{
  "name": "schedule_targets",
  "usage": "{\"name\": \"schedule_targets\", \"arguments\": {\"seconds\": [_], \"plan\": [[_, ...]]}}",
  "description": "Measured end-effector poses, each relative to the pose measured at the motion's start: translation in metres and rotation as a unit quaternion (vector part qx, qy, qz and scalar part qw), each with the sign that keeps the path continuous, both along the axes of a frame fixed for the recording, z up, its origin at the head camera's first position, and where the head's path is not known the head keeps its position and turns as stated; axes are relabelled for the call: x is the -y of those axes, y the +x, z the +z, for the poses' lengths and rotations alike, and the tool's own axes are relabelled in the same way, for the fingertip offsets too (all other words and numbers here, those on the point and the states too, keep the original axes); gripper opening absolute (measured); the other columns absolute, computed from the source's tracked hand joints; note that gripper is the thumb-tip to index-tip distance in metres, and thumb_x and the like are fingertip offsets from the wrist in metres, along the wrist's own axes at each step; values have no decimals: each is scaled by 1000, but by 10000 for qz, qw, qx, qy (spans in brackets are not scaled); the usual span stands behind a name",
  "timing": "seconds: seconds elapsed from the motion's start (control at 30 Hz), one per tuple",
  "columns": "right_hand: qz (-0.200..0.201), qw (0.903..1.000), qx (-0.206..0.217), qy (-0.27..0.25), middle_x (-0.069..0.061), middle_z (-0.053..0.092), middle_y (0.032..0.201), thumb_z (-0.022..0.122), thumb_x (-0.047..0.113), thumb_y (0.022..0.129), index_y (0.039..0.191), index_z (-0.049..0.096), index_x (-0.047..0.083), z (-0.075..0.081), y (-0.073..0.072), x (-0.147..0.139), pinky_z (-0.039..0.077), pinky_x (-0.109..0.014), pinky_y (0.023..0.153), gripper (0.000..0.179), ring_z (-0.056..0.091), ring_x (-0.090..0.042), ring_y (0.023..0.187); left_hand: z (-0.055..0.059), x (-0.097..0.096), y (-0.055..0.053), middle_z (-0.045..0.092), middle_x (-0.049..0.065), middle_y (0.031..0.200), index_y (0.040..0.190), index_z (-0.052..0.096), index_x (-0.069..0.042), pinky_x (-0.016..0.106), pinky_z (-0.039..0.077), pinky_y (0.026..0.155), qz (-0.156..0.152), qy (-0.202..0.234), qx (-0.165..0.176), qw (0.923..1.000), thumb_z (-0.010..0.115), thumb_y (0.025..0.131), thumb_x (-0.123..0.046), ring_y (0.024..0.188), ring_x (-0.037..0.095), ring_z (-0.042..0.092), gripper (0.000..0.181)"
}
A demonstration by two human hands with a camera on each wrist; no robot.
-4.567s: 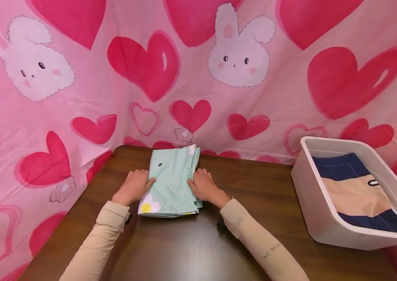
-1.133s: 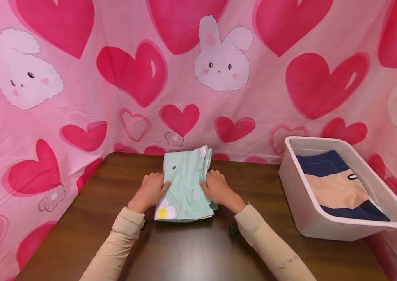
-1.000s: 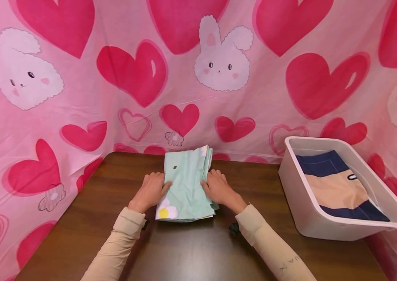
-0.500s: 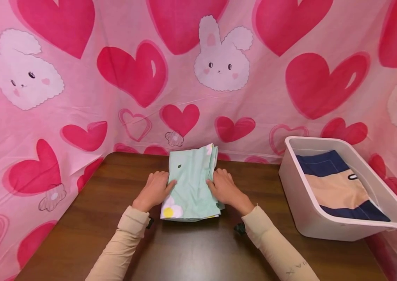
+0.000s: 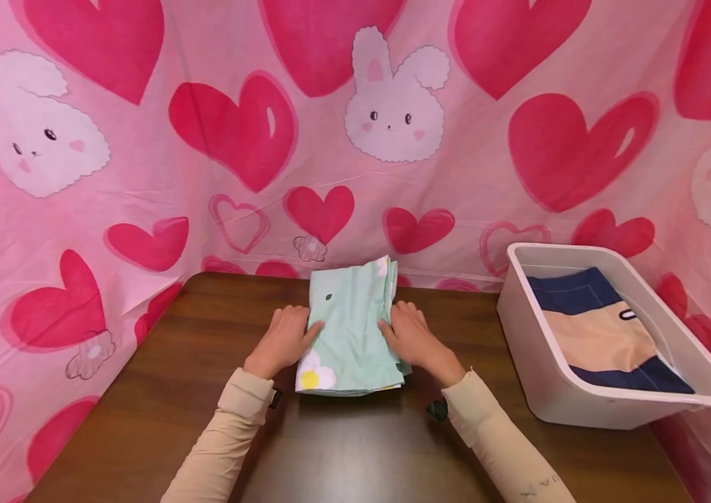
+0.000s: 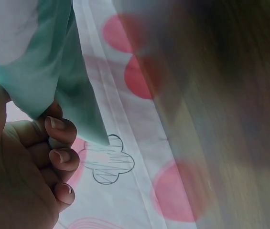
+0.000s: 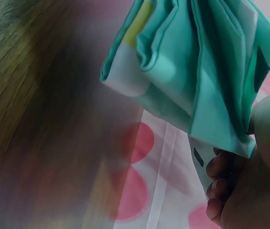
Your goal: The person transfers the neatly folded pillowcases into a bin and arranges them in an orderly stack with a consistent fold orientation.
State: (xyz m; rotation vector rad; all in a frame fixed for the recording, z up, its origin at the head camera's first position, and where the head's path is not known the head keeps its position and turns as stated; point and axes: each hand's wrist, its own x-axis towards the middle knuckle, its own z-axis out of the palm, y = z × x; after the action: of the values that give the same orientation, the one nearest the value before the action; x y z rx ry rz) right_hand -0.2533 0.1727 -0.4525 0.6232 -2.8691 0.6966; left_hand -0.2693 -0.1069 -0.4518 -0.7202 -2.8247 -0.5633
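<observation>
A mint-green cloth (image 5: 352, 335) with white-and-yellow daisies, folded into a thick rectangle, is between both hands near the far side of the table. My left hand (image 5: 282, 340) grips its left edge, thumb on top. On the opposite edge, my right hand (image 5: 417, 337) holds the layers the same way. In the left wrist view, curled fingers (image 6: 62, 160) lie by the lower edge of the cloth (image 6: 25, 90). The right wrist view shows several stacked folds of the cloth (image 7: 173, 90), with curled fingers (image 7: 216, 188) beneath a corner.
On the right stands a white plastic bin (image 5: 522, 349) containing a folded navy-and-beige fabric piece (image 5: 600, 335). The dark wooden table (image 5: 343, 454) extends below the hands. A pink curtain (image 5: 330, 168) printed with hearts and bunnies hangs behind and at the sides.
Both hands have carried the folded cloth rightward across the table, closer to the bin, keeping their hold. The head view has also turned slightly since the oldest frame. The bin's contents look unchanged.
</observation>
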Motion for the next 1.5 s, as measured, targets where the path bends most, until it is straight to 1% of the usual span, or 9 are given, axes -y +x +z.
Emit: {"name": "schedule_targets", "arguments": {"seconds": [0.3, 0.5, 0.7, 0.83, 1.03, 1.23, 1.5], "plan": [[10, 10000, 32, -34, -7, 44, 84, 58, 22, 103, 88, 50, 4, 4, 6, -9, 28, -36, 74, 24, 37, -24, 83, 0, -7, 2, 53, 5, 74, 91, 60, -3, 42, 38, 81, 21, 97, 63, 9999, 66, 98, -30, 78, 25, 50, 29], [-19, 10000, -33, -40, -7, 43, 83, 58, 23, 103, 88, 49, 4, 5, 8, -13, 28, -36, 74, 25, 37, -23, 83, -2, -12, 3, 55, 5, 78, 95, 62, -2, 42, 38, 82, 30, 200, 64, 9998, 65, 99, -31, 82, 25, 52, 29], [-14, 9999, -65, -110, -6, 42, 83, 58, 23, 103, 87, 49, 5, 6, 10, -15, 28, -36, 74, 26, 37, -23, 82, -1, -14, 6, 55, 5, 77, 94, 61, -2, 43, 39, 83, 25, 232, 55, 9997, 64, 99, -32, 81, 25, 52, 30], [-28, 9999, -91, -111, -6, 43, 83, 59, 23, 102, 87, 49, 5, 6, 10, -17, 28, -36, 74, 25, 37, -23, 82, -2, -16, 8, 54, 6, 76, 91, 60, -2, 44, 40, 82, 17, 224, -38, 9997, 65, 99, -31, 81, 26, 52, 30], [-63, 9999, -65, -57, -6, 43, 83, 59, 23, 102, 88, 49, 4, 5, 12, -21, 28, -35, 74, 25, 37, -23, 82, -4, -19, 10, 51, 5, 73, 84, 56, -5, 42, 38, 77, -73, 186, -232, 9995, 64, 99, -30, 76, 26, 50, 31], [-41, 9999, -120, 13, -6, 43, 81, 60, 22, 102, 87, 49, 4, 6, 15, -24, 28, -36, 73, 25, 37, -23, 81, -6, -23, 13, 50, 5, 71, 80, 55, -6, 42, 39, 75, -76, 121, -389, 9991, 64, 99, -31, 74, 27, 52, 33], [-142, 9998, -104, 102, -6, 41, 80, 60, 21, 101, 84, 48, 5, 4, 20, -35, 27, -36, 72, 26, 35, -23, 79, -8, -36, 16, 53, 6, 72, 83, 58, -4, 41, 40, 75, -135, 156, -473, 9987, 63, 100, -32, 75, 27, 53, 32]]}}
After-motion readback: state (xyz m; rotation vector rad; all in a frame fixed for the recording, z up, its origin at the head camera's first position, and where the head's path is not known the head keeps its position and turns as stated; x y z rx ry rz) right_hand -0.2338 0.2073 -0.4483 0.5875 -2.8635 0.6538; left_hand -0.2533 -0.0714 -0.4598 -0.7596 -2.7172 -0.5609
